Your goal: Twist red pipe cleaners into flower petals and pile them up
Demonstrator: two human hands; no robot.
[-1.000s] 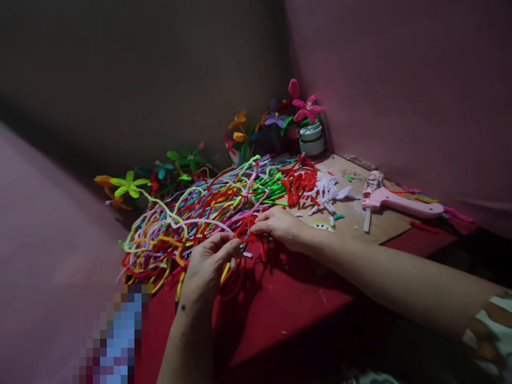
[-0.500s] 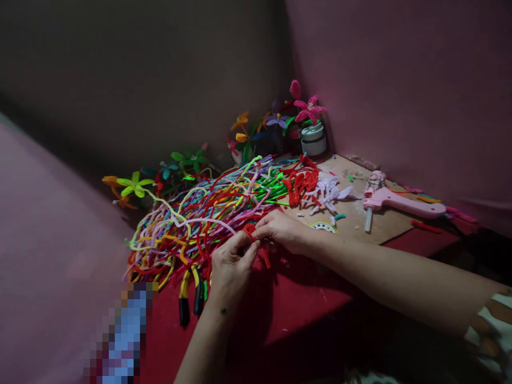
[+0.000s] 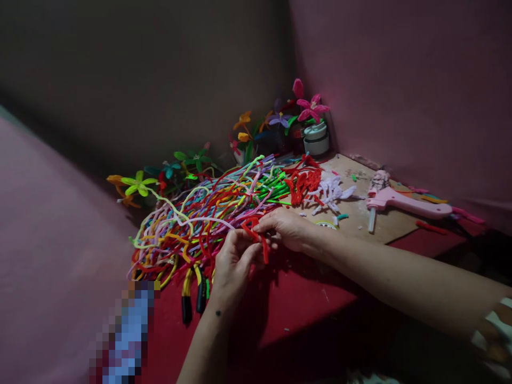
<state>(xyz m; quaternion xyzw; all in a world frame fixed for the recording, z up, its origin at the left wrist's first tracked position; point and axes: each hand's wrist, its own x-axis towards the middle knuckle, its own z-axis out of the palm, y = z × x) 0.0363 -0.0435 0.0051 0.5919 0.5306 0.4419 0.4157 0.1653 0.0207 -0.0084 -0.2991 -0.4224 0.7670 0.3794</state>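
Between my two hands is a bent red pipe cleaner [image 3: 264,249], with one end hanging down. My left hand [image 3: 235,261] pinches it from the left, thumb and fingers closed. From the right, my right hand [image 3: 282,228] grips the same piece between thumb and forefinger; its other fingers are partly hidden. Behind my hands spreads a large heap of many-coloured pipe cleaners [image 3: 200,213]. Bent red pieces [image 3: 306,184] and pale lilac pieces [image 3: 332,192] lie just beyond my right hand.
Pliers with yellow and black handles [image 3: 186,306] lie left of my left hand. A pink glue gun [image 3: 408,204] rests on a brown board [image 3: 394,229] at the right. Pipe-cleaner flowers [image 3: 312,108] and a grey-white lidded container [image 3: 316,140] stand along the back. The table is red [image 3: 256,346].
My fingers have shifted on the red pipe cleaner, and more of it now shows, with a loop above and an end hanging below. The whole view has moved slightly.
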